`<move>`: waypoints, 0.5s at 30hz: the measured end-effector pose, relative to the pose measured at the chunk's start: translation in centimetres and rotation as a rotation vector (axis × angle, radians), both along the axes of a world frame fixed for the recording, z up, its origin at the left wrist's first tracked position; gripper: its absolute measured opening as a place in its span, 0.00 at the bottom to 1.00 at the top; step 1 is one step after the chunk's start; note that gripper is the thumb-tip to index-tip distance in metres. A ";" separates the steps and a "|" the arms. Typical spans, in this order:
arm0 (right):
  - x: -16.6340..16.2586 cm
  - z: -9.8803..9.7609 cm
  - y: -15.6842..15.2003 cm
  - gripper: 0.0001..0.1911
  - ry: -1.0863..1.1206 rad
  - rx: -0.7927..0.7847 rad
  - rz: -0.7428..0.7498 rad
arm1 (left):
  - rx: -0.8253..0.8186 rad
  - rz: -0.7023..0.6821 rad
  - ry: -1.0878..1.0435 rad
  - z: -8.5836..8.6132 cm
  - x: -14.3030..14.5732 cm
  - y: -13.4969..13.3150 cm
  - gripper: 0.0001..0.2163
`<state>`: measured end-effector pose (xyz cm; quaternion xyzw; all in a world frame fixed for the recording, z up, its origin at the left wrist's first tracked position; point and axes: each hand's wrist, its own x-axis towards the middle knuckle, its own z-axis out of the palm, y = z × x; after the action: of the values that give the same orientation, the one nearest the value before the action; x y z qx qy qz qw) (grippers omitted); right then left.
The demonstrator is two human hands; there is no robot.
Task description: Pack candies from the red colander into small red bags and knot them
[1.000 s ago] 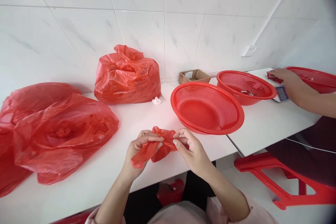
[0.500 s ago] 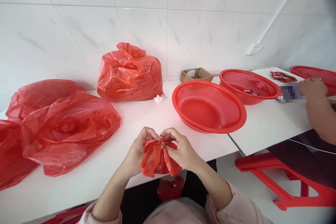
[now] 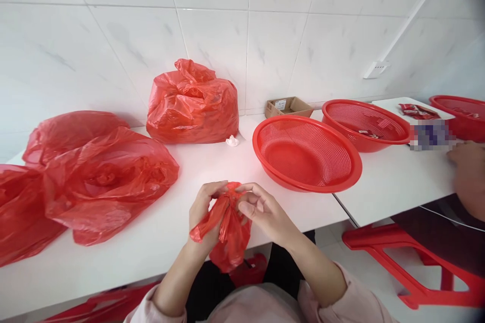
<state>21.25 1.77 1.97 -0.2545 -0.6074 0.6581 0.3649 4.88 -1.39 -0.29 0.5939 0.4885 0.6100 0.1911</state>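
Note:
A small red plastic bag (image 3: 230, 242) is bunched up between my two hands, over the table's front edge. My left hand (image 3: 202, 209) is closed round the bag's left side, partly hidden behind the gathered plastic. On the other side my right hand (image 3: 271, 219) has curled fingers, its fingertips and thumb on the gathered upper part of the bag. The bag's loose lower end hangs down toward my lap. What lies inside it, if anything, cannot be made out.
Large red plastic bags (image 3: 109, 186) lie at the left; another full bag (image 3: 193, 103) stands by the wall. A red basket (image 3: 265, 166), a second basket (image 3: 329, 111) and a cardboard box (image 3: 290, 107) are to the right. Beyond them rest a co-worker's hand (image 3: 468, 161) and a red stool (image 3: 371, 237).
The bag's looped handles are now bunched, with the plastic hanging lower. My right thumb has shifted upward. The co-worker's hand has moved nearer the table's front edge.

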 end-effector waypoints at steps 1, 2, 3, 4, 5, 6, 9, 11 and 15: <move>0.1 0.0 0.3 0.13 0.019 -0.042 0.003 | 0.010 -0.018 0.048 0.1 -0.2 0.0 0.15; 0.1 0.0 0.5 0.12 0.015 -0.052 -0.012 | 0.022 -0.042 0.098 0.1 -0.4 -0.1 0.14; 0.2 0.1 0.7 0.12 -0.005 -0.042 -0.029 | 0.029 -0.073 0.142 0.0 -0.6 -0.1 0.13; 0.2 0.1 0.8 0.11 -0.035 -0.021 -0.042 | 0.021 -0.106 0.172 -0.1 -0.9 -0.2 0.14; 0.3 0.3 0.9 0.10 -0.071 0.001 -0.050 | -0.005 -0.137 0.188 -0.2 -1.1 -0.2 0.15; 0.4 0.5 0.9 0.09 -0.113 0.022 -0.052 | -0.045 -0.166 0.194 -0.3 -1.3 -0.3 0.15; 0.6 1.2 0.9 0.05 -0.238 0.088 -0.054 | -0.175 -0.233 0.188 -0.1 -2.1 -0.4 0.11; 0.7 1.5 0.8 0.03 -0.305 0.148 -0.058 | -0.242 -0.303 0.201 0.6 -2.6 -0.2 0.07; 0.6 1.4 0.4 0.03 -0.410 0.269 -0.031 | -0.398 -0.493 0.253 2.6 -3.6 0.2 0.06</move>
<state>21.88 2.15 3.41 -0.3412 -0.7468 0.5003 0.2749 1.32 -1.18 2.33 0.7161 0.4597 0.3598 0.3827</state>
